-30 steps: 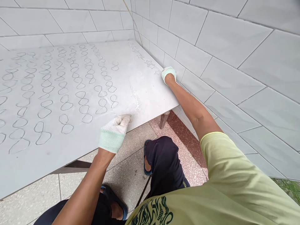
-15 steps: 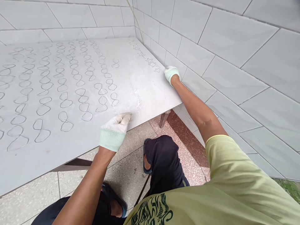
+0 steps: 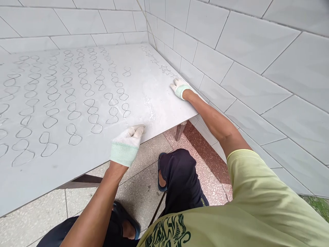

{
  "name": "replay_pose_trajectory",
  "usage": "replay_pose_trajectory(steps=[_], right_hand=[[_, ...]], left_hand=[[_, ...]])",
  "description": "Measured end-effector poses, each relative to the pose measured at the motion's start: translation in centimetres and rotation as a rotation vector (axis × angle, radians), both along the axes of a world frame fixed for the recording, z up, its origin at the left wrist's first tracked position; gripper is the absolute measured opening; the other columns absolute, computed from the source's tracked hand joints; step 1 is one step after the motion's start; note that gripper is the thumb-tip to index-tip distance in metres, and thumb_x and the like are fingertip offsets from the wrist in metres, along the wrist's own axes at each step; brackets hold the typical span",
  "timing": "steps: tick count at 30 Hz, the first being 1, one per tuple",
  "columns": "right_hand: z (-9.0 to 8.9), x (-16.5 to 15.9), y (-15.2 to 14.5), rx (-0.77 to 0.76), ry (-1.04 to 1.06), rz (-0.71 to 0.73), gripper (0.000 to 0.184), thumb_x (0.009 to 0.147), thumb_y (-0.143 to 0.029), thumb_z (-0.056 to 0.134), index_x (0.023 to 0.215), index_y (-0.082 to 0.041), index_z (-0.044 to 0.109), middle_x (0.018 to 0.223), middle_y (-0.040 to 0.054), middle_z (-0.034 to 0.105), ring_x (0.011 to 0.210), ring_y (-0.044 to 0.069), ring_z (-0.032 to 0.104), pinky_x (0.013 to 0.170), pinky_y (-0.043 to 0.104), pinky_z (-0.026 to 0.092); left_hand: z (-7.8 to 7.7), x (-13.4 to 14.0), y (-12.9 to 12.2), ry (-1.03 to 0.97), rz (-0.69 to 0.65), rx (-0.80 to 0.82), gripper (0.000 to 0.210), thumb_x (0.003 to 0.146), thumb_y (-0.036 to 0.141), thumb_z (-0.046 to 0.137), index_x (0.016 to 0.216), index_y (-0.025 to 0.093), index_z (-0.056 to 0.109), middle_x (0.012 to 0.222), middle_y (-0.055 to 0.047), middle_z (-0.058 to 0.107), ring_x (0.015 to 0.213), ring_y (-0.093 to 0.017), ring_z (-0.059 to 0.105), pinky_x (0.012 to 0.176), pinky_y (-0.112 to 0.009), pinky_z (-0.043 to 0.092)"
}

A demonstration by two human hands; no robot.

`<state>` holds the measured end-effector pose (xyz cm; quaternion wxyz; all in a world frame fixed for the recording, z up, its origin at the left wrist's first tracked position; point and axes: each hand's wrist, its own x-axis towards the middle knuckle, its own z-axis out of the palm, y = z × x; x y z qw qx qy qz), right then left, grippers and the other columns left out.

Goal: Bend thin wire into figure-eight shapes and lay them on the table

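My left hand (image 3: 128, 140), in a white glove with a mint cuff, rests by the near edge of the pale board-like tabletop (image 3: 87, 154). Its thumb and fingers are pressed together; whatever they may hold is hidden. Farther off to the right, my right hand (image 3: 181, 87), gloved alike, lies on the tabletop with fingers spread. Just beyond its fingertips is a row of thin wire-like star shapes (image 3: 167, 71). Many wire-like figure-eight shapes (image 3: 48, 143) lie in rows across the left half. A single figure-eight (image 3: 126, 72) sits apart near the middle.
White tiled walls (image 3: 246, 68) meet in a corner behind the tabletop and run along its right side. A thin cord (image 3: 147, 20) hangs there. Under the near edge are a table leg (image 3: 180, 131) and a speckled floor (image 3: 33, 218). My knee (image 3: 180, 168) is close below the edge.
My right hand has come back from the right edge beside the wall, moving left onto the tabletop, and its fingers have spread. My left hand stays pinched in nearly the same place.
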<state>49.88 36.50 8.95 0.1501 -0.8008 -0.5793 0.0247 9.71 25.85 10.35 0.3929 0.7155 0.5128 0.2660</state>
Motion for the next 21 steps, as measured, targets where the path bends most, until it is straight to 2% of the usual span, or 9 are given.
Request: replay_pose_trajectory(steps=[5, 10, 13, 15, 18, 21], right_hand=[[0.0, 0.3, 0.2, 0.001, 0.021, 0.049, 0.051, 0.118, -0.046, 0.040, 0.149, -0.015, 0.066, 0.162, 0.0200, 0.064, 0.152, 0.037, 0.059, 0.133, 0.051, 0.043], [0.3, 1.6, -0.4, -0.042, 0.008, 0.172, 0.056, 0.116, -0.042, 0.044, 0.161, -0.012, 0.060, 0.175, 0.0189, 0.055, 0.158, 0.035, 0.055, 0.138, 0.047, 0.038], [0.7, 2.4, -0.6, -0.067, 0.011, 0.196, 0.062, 0.115, -0.038, 0.046, 0.171, -0.010, 0.053, 0.183, 0.0172, 0.048, 0.165, 0.034, 0.049, 0.141, 0.045, 0.033], [0.9, 2.7, -0.7, -0.074, 0.025, 0.200, 0.064, 0.115, -0.034, 0.047, 0.174, -0.009, 0.049, 0.186, 0.0166, 0.043, 0.170, 0.033, 0.045, 0.143, 0.045, 0.029], [1.3, 2.7, -1.0, -0.050, 0.066, 0.217, 0.061, 0.114, -0.029, 0.053, 0.172, -0.010, 0.053, 0.187, 0.0165, 0.043, 0.172, 0.031, 0.042, 0.144, 0.046, 0.028], [1.8, 1.8, -2.0, 0.089, 0.117, 0.133, 0.059, 0.114, -0.023, 0.056, 0.171, -0.009, 0.052, 0.184, 0.0209, 0.045, 0.171, 0.030, 0.043, 0.144, 0.048, 0.027]], left_hand=[[0.0, -0.1, -0.1, 0.010, -0.007, 0.011, 0.047, 0.098, 0.057, 0.058, 0.112, 0.024, 0.088, 0.123, -0.007, 0.090, 0.127, -0.030, 0.080, 0.119, -0.039, 0.058], [-0.3, -0.4, 0.0, 0.007, -0.030, 0.032, 0.047, 0.100, 0.055, 0.056, 0.117, 0.025, 0.088, 0.123, -0.006, 0.090, 0.127, -0.030, 0.081, 0.120, -0.038, 0.058], [-0.2, -0.2, 0.0, 0.016, -0.007, 0.031, 0.047, 0.100, 0.054, 0.056, 0.121, 0.024, 0.086, 0.118, -0.008, 0.090, 0.126, -0.032, 0.081, 0.123, -0.043, 0.057], [0.9, 0.1, -0.4, 0.017, -0.011, 0.023, 0.046, 0.101, 0.052, 0.056, 0.120, 0.024, 0.085, 0.120, -0.009, 0.089, 0.127, -0.034, 0.080, 0.124, -0.047, 0.056], [3.9, 0.7, -2.3, 0.061, -0.077, 0.033, 0.038, 0.101, 0.048, 0.058, 0.119, 0.026, 0.084, 0.132, -0.009, 0.087, 0.137, -0.036, 0.076, 0.126, -0.051, 0.054], [6.6, 0.3, -5.1, 0.152, -0.220, 0.102, 0.032, 0.101, 0.053, 0.069, 0.114, 0.028, 0.084, 0.130, -0.011, 0.084, 0.132, -0.038, 0.076, 0.128, -0.053, 0.052]])
